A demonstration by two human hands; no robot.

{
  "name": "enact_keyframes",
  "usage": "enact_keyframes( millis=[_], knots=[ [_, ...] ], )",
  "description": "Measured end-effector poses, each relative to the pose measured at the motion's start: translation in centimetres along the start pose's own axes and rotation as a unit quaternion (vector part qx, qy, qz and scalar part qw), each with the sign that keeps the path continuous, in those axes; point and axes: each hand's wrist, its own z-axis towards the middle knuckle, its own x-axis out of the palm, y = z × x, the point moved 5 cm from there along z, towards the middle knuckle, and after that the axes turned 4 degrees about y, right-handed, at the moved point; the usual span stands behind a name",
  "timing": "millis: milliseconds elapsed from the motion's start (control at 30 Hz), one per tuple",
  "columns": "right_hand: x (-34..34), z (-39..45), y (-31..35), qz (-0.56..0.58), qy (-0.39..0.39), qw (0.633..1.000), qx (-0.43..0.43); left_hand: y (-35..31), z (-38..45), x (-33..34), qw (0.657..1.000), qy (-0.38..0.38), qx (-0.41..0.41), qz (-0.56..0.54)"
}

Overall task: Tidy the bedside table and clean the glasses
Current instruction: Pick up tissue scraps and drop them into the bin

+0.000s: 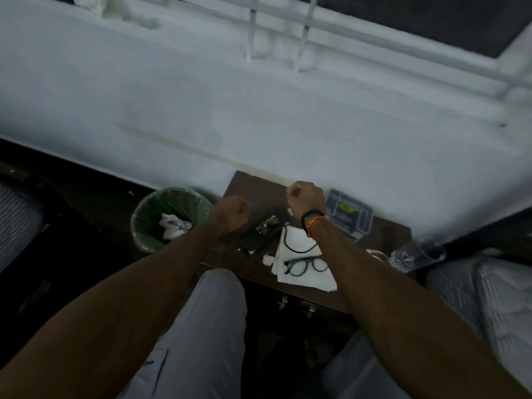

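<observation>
While both arms are stretched out in the head view, the left hand (231, 213) is curled into a fist at 9 o'clock of the glasses case (263, 230), and nothing is seen pinched in it. The right hand (306, 197) is also balled up, above the bedside table (253, 185); whether anything is gripped cannot be told. The glasses (306, 264) are laid on a white cloth (305, 276) at 5 o'clock of the case. A crumpled tissue (267, 259) is seen just beside the cloth. At 9 o'clock of the table, a green-lined bin (171, 217) is placed, with paper inside.
</observation>
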Motion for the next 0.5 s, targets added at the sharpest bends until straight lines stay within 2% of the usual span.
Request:
enact_keyframes(
  millis=[233, 333, 500],
  knots=[
    [-5.9, -4.4, -7.1, -0.094, -0.03, 0.995, 0.029, -6.5, -0.7, 3.9, 0.997, 0.008, 0.073, 0.035],
    [-7.8, -6.1, -9.3, -0.101, -0.041, 0.993, 0.043, -8.4, -1.3, 5.5, 0.991, 0.027, 0.119, 0.053],
    [-9.1, -8.1, -12.4, -0.083, -0.048, 0.993, 0.068, -8.6, -1.6, 7.6, 0.989, 0.05, 0.122, 0.072]
  ],
)
